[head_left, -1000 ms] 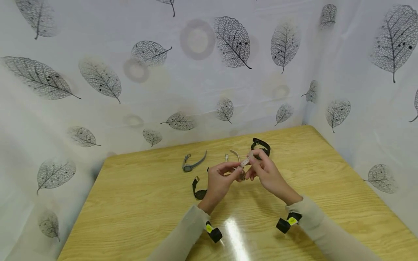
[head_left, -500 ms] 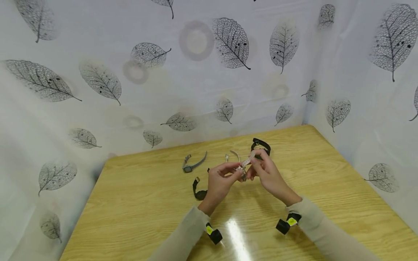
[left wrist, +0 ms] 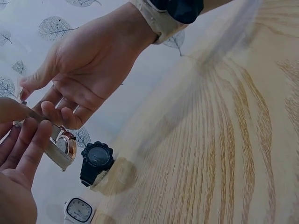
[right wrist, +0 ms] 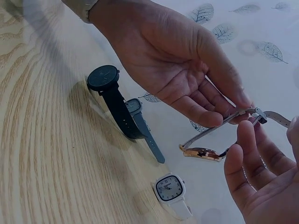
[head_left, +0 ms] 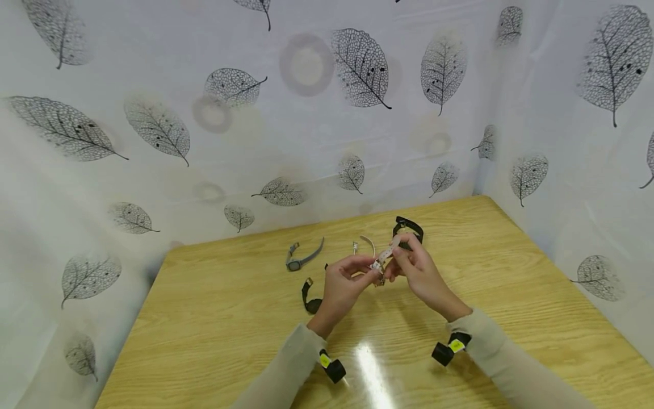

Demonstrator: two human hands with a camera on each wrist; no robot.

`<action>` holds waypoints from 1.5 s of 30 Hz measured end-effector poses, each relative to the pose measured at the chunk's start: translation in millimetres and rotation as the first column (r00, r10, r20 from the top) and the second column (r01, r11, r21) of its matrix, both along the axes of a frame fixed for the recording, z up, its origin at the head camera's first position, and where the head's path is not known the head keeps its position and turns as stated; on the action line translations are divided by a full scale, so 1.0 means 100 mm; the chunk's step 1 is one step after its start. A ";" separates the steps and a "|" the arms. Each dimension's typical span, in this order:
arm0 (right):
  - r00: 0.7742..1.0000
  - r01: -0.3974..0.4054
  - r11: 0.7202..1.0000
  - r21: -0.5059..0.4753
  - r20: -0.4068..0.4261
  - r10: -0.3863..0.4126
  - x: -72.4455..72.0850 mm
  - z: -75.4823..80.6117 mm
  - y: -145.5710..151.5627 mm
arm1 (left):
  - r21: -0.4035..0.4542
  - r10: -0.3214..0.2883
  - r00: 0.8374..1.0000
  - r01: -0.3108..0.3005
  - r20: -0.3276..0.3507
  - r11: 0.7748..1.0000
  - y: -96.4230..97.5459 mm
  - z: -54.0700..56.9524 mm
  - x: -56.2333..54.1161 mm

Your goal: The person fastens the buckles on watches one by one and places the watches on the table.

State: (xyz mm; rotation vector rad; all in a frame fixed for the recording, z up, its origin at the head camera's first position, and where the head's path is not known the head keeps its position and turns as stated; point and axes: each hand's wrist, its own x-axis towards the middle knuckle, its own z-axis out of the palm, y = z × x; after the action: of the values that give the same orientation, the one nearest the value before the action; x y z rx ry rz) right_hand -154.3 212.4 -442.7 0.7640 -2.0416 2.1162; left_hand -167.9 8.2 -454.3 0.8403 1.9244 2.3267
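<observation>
Both hands hold one wristwatch (right wrist: 202, 153) with a gold-coloured case and a pale strap, raised over the table. My left hand (head_left: 343, 287) pinches the strap beside its metal buckle (right wrist: 259, 115), thumb against fingers. On the other side, my right hand (head_left: 420, 278) has the strap end (head_left: 389, 251) between thumb and index finger. In the right wrist view the strap forms a loop, its end running out past the buckle towards the right hand. The case hangs below the fingers; the left wrist view shows its rim and part of the dial.
Around the hands lie a grey-blue watch (head_left: 294, 264), a black round watch (head_left: 314, 305) partly behind the left wrist, a chunky black watch (left wrist: 98, 156) and a white square-faced watch (right wrist: 169, 188). The wooden table (head_left: 219, 335) meets leaf-patterned curtains (head_left: 286, 142) at the back and sides.
The left fingers have shifted slightly at the buckle, and more metal shows between the hands. The right hand has barely moved and keeps its hold on the strap end.
</observation>
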 end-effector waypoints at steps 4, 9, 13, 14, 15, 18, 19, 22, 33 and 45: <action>1.000 -0.001 1.000 -0.003 -0.001 0.001 0.01 -0.01 -0.01 | 0.013 -0.010 1.000 0.010 -0.004 1.000 0.00 -0.01 0.00; 1.000 -0.011 1.000 -0.004 0.007 0.011 0.01 0.00 -0.02 | 0.024 -0.022 1.000 0.022 0.004 0.999 0.00 -0.01 -0.01; 1.000 -0.022 1.000 -0.002 0.010 0.022 0.01 0.00 -0.02 | 0.012 -0.014 1.000 0.014 0.010 1.000 0.01 0.00 0.00; 1.000 -0.024 1.000 0.000 0.008 0.024 0.01 0.00 -0.02 | 0.009 -0.011 1.000 0.011 0.009 1.000 0.01 0.01 0.00; 1.000 -0.025 1.000 0.001 0.006 0.025 0.01 0.00 -0.02 | 0.006 -0.008 1.000 0.008 0.007 1.000 0.01 0.01 0.00; 1.000 -0.023 1.000 0.002 0.002 0.023 0.02 0.01 -0.03 | 0.002 0.001 1.000 -0.001 0.003 1.000 0.02 0.02 0.00; 1.000 -0.020 1.000 0.004 0.003 0.020 0.02 0.01 -0.03 | 0.003 0.004 1.000 -0.004 0.001 1.000 0.02 0.02 0.00; 1.000 -0.017 1.000 0.004 0.006 0.017 0.02 0.02 -0.03 | 0.005 0.016 1.000 -0.016 -0.005 1.000 0.03 0.02 -0.01; 1.000 -0.028 1.000 -0.012 0.011 0.028 0.02 0.02 -0.05 | 0.006 0.060 0.998 -0.060 -0.028 0.998 0.06 -0.02 -0.03; 1.000 -0.022 1.000 -0.014 0.000 0.022 0.00 0.01 -0.06 | -0.007 0.051 0.996 -0.051 -0.075 0.999 0.05 -0.01 -0.01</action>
State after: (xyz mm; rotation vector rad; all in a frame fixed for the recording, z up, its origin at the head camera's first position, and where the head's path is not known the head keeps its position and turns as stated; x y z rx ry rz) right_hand -154.7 206.7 -442.0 0.7885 -2.0258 2.1391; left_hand -169.0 12.8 -455.3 0.9011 2.0068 2.3459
